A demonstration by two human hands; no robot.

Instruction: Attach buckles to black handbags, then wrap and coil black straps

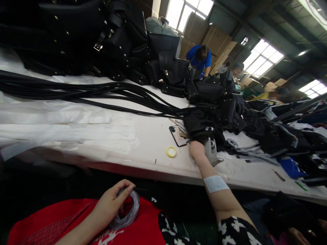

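Note:
My left hand (114, 197) is closed around a roll of transparent tape (134, 207), held low in front of the red apron (148, 224). My right hand (197, 149) reaches over the white table, beside a grey tape dispenser (211, 151) and against black fabric (199, 122). Its fingers are hidden behind the back of the hand, so what they touch does not show. Just left of it lies a phone in a patterned case (176, 135), with thin strips (182, 127) partly over it. A yellow tape ring (171, 152) rests nearer the table edge.
Long black straps (114, 87) run along the white table (150, 132). White sheets (76, 131) cover its left part. Black bags (168, 68) are piled along the back. A person in blue (199, 58) bends beyond them; another person's hand (297, 234) shows lower right.

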